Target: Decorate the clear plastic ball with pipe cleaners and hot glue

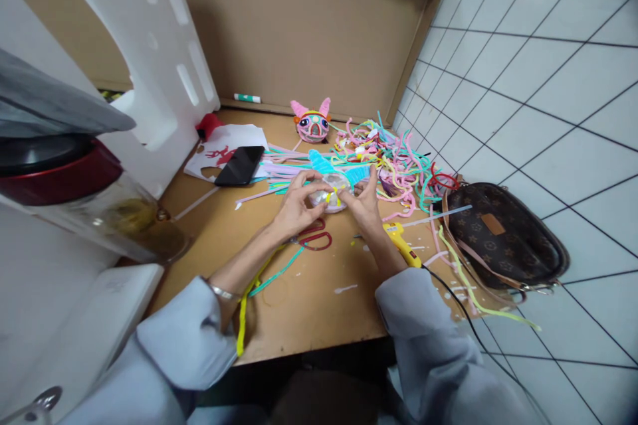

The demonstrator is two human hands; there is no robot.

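Head view: both hands (331,202) cupping clear ball (333,191)

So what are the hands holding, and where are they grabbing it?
Both hands hold a small clear ball with a yellow pipe cleaner on it. The left hand pinches its left side, the right hand its right side, fingertips only.

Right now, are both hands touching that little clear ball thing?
Touching. The head view shows the left hand and the right hand with their fingers closed around the clear ball from either side, no gap showing.
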